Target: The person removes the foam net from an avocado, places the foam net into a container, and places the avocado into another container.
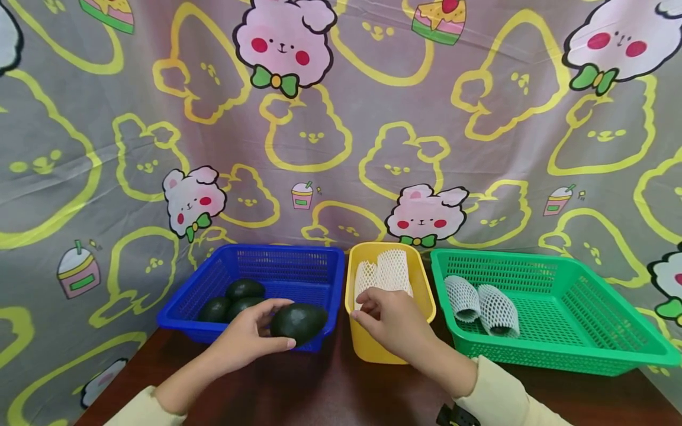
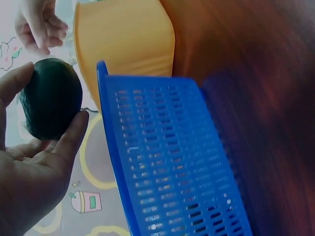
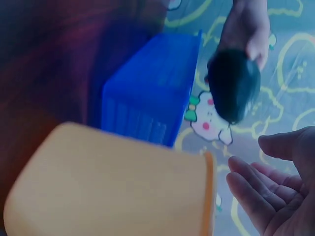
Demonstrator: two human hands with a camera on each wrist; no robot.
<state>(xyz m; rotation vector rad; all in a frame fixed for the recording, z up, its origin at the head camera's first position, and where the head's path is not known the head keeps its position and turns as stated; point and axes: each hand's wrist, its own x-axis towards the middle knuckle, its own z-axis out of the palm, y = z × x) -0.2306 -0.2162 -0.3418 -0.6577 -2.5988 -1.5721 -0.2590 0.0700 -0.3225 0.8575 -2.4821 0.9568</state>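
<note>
My left hand grips a dark green avocado between thumb and fingers, above the front rim of the blue basket. Several more avocados lie in that basket's left part. Over the front of the yellow bin hovers my right hand, its fingers loosely bent and nothing between them. White foam net sleeves stand inside the bin, partly hidden behind this hand. The right wrist view shows a gap between the right thumb and fingers, with the held avocado beyond.
On the right stands a green basket holding two net sleeves with dark ends showing inside. All three containers sit side by side on a dark brown table. A patterned curtain hangs close behind them.
</note>
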